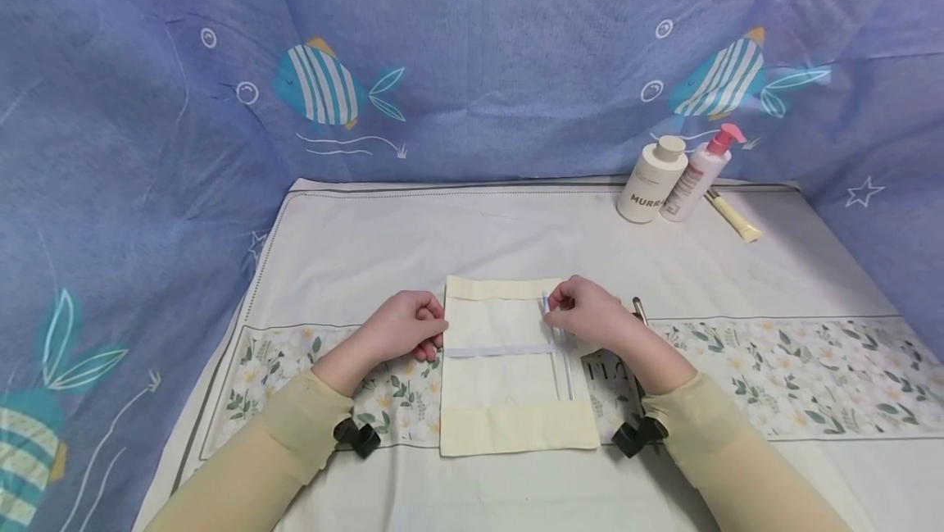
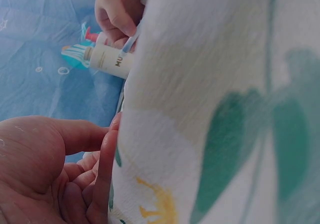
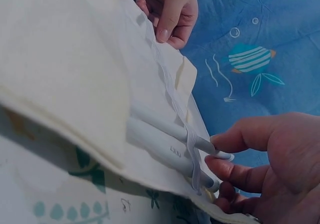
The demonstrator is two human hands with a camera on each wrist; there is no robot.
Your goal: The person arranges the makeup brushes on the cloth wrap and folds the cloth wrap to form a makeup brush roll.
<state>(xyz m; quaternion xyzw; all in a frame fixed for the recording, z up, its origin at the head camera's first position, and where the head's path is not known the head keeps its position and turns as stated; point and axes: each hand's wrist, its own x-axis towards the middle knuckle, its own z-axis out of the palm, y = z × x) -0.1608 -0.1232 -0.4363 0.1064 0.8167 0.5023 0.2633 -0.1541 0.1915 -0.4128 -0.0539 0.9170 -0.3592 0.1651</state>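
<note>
A cream fabric roll (image 1: 501, 384) lies unfolded, with a pale elastic band (image 1: 501, 350) across its middle. My left hand (image 1: 409, 325) is at its left edge, thumb and index finger pinching the border. Over the upper right of the roll, my right hand (image 1: 590, 315) pinches the end of a slim white stick (image 3: 200, 143) between thumb and finger. That stick passes under the elastic band, its lower end inside the bottom pocket. Beside it, a thicker white stick (image 3: 162, 146) with small lettering also runs under the band. My right hand partly hides both in the head view.
At the back right stand a white bottle (image 1: 649, 184) and a pump bottle (image 1: 693, 184) with a pink top. A yellow tube (image 1: 733, 216) lies beside them. A dark-tipped stick (image 1: 638, 309) lies right of the roll, partly under my right forearm. Blue fish-print curtain (image 1: 472, 65) hangs behind.
</note>
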